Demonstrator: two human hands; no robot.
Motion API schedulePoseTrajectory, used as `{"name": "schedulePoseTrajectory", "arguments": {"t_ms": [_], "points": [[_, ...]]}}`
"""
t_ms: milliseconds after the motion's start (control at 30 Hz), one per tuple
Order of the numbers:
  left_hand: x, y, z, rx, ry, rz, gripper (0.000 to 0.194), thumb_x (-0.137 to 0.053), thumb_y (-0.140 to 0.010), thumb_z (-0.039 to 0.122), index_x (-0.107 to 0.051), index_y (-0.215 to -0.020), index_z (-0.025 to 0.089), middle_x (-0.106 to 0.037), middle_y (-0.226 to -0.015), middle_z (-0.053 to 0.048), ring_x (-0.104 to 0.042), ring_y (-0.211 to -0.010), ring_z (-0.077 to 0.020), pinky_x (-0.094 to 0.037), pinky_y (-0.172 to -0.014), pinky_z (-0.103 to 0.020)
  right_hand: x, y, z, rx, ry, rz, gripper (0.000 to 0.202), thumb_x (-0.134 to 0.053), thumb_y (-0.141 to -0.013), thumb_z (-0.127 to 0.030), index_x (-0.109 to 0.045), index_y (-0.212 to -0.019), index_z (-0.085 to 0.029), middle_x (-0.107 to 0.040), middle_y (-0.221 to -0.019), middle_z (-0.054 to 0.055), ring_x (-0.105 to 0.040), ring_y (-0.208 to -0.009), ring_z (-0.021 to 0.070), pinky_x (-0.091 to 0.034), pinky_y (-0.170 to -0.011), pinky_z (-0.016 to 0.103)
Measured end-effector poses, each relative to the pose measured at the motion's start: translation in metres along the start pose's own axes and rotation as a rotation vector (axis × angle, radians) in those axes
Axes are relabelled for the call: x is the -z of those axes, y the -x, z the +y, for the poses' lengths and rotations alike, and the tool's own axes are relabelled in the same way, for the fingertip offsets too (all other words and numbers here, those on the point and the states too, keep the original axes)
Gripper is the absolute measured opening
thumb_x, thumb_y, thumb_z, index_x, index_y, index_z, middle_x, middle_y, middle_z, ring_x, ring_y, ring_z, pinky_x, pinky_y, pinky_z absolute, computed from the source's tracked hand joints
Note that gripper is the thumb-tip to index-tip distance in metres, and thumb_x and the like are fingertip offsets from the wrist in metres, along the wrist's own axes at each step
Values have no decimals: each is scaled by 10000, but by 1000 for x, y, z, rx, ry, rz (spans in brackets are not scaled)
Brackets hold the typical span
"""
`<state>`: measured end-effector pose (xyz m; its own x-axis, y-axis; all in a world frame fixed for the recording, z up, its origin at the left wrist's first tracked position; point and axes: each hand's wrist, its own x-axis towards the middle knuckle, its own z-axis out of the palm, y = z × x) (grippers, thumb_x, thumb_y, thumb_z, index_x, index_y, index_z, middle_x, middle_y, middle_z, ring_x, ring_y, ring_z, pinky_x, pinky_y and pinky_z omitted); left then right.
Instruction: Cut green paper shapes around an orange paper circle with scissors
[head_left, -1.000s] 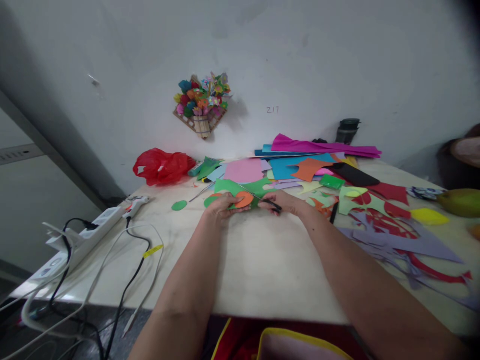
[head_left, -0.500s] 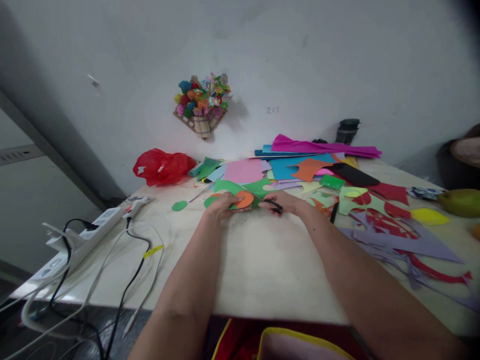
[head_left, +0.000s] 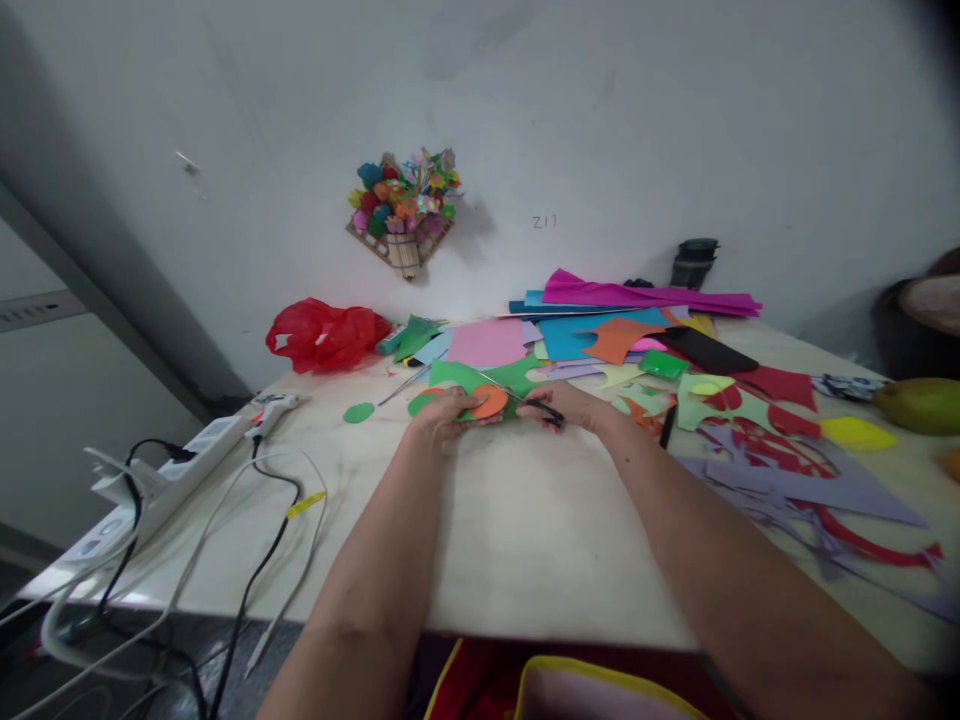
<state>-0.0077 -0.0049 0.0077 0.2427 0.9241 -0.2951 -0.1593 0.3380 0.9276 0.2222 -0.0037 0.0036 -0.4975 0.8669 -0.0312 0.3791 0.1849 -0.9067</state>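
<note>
My left hand (head_left: 448, 410) is closed on an orange paper disc (head_left: 491, 399), with its thumb on top. Green paper (head_left: 454, 374) lies against the disc and shows behind it; its lower part is hidden by the hand. In my right hand (head_left: 561, 402) are black-handled scissors (head_left: 541, 408), their thin metal blades reaching up and left over the green paper beside the disc. To the left of my left hand a green paper circle (head_left: 358, 412) lies flat on the table, close to a thin metal rod (head_left: 403, 384).
A white power strip (head_left: 176, 475) and cables run along the table's left side. A red plastic bag (head_left: 326, 335) sits at the back left. Coloured sheets, a black phone (head_left: 709, 348) and purple scraps (head_left: 817, 485) cover the right. A flower ornament (head_left: 405, 212) hangs on the wall.
Barely anything differs. The orange disc and the scissors have shifted very slightly; both hands keep their holds in nearly the same place.
</note>
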Motion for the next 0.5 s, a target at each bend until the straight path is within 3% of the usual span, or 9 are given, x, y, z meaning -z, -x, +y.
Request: {"name": "schedulePoseTrajectory", "arguments": {"t_ms": [500], "points": [[5,-1,0,-2,-61,-61,128,-731,-789,93,-689,-669,77,-731,-663,-109,-748,-670,-219,-583,-595,-232,1,3,-5,-19,-15,-1,492,-833,-571,-571,-681,-772,-149,-513,-483,-56,-428,-401,65,-357,-391,207]]}}
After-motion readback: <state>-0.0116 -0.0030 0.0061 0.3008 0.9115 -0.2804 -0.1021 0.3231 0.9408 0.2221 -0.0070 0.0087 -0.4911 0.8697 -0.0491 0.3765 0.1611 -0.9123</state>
